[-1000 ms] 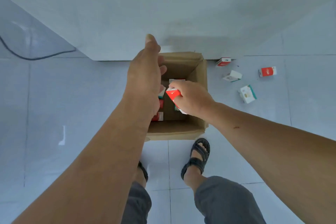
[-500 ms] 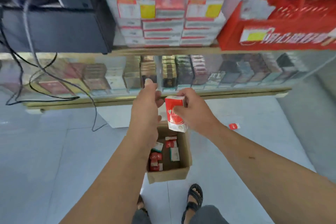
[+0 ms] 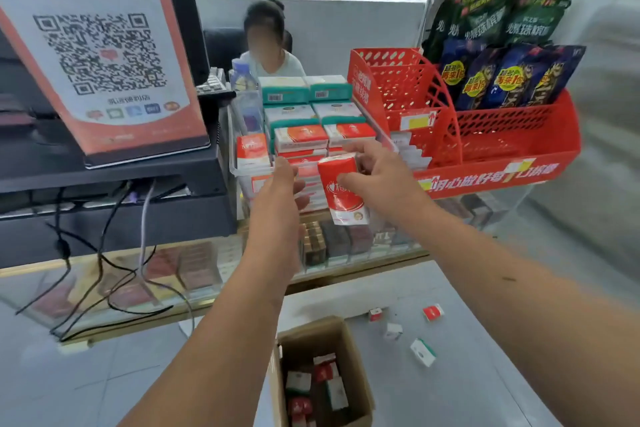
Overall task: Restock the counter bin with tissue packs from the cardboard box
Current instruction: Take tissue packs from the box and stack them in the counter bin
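One thumb (image 3: 348, 179) across the front and the other fingers wrapped round the back: that was how the right hand (image 3: 379, 177) had the red tissue pack (image 3: 341, 196), pinched around its upper half with the bottom end hanging free. The pack was up in the air, upright, just in front of the clear counter bin (image 3: 239, 177) and about level with its front wall, not in it yet. The left hand (image 3: 280, 194) was right beside it, fingers loosely curled with nothing in them that I could see. Couldn't tell if it was touching the bin.

My take on handling: plastic-wrapped tissues, so very light, squashy and a bit slick on the wrapper. Nothing to break, but squeeze hard and it dents, and a lazy pinch could let it slide. Gripping across the flat faces near the middle looked like the sane spot, leaving the ends free to slot down.

The bin was pretty full of stacked packs (image 3: 300, 139), so the gap to aim for looked tight. Down on the floor the cardboard box (image 3: 311, 329) had more packs (image 3: 325, 373) in it, and a few loose ones (image 3: 423, 352) lay scattered next to it.
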Demonstrator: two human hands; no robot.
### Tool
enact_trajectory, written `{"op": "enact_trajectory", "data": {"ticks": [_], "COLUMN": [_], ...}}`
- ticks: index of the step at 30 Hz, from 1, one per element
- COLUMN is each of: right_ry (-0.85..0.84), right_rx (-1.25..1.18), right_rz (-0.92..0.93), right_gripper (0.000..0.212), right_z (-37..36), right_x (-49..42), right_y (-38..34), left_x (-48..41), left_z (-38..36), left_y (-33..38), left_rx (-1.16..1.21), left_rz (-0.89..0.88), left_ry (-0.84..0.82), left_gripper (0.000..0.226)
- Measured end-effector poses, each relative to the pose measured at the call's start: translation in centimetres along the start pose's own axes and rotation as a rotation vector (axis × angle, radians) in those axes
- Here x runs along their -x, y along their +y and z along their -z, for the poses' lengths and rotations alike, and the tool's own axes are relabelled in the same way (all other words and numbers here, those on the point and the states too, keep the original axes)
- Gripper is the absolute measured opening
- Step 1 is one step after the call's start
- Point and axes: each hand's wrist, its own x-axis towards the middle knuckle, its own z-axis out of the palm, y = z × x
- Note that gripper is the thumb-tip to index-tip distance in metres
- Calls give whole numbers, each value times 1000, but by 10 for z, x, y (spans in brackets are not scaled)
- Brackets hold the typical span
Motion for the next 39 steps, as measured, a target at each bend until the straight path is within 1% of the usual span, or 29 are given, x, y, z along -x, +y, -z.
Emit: {"op": "enact_trajectory", "data": {"ticks": [2,4,7,11,14,18,20,21,23,25,26,27,29,31,33,34,36,39], "right_ry": [23,38,-15,-156,-273,-491,-560,-536,-397,-245,-210,-210,-296,-364,-323,-256,-66,169], "right_rx": [47,145,298,582,772,874,951,990,1035,1004,988,983,975,883,755,685,563,422], "right_rz": [31,67,127,200,139,65,95,129,225,282,284,279,224,149,129,153,262,396], "right_gripper": [37,42,40,44,44,36,36,36,34,29,27,27,32,35,37,39,39,30], "right_z": [9,19,30,28,29,35,34,33,32,32,33,33,32,32,35,37,37,26], "right_x": [-18,-41,-76,-108,-126,-137,-140,-142,-147,-149,-148,-147,-142,-135,-125,-118,-97,-55], "right_y": [-18,-33,-48,-45,-28,-5,4,7,15,21,23,25,28,30,28,28,27,37], "left_x": [-2,-6,-10,-19,-25,-32,-34,-35,-36,-37,-37,-36,-34,-32,-31,-31,-33,-36], "left_z": [-2,-6,-13,-20,-25,-34,-40,-43,-47,-50,-51,-52,-52,-52,-50,-48,-42,-31], "left_y": [14,26,35,35,38,35,31,29,25,22,20,19,15,9,2,-2,-13,-37], "left_rx": [-6,8,25,32,33,17,3,-2,1,15,19,24,34,34,29,25,6,-9], "left_rz": [-22,-41,-52,-41,-44,-58,-58,-56,-50,-42,-37,-33,-21,-14,-11,-6,4,55], "left_ry": [-5,-7,12,71,103,142,157,165,177,178,178,176,170,158,146,144,139,110], "left_gripper": [44,44,43,45,43,42,41,40,40,40,41,41,42,42,42,42,42,40]}}
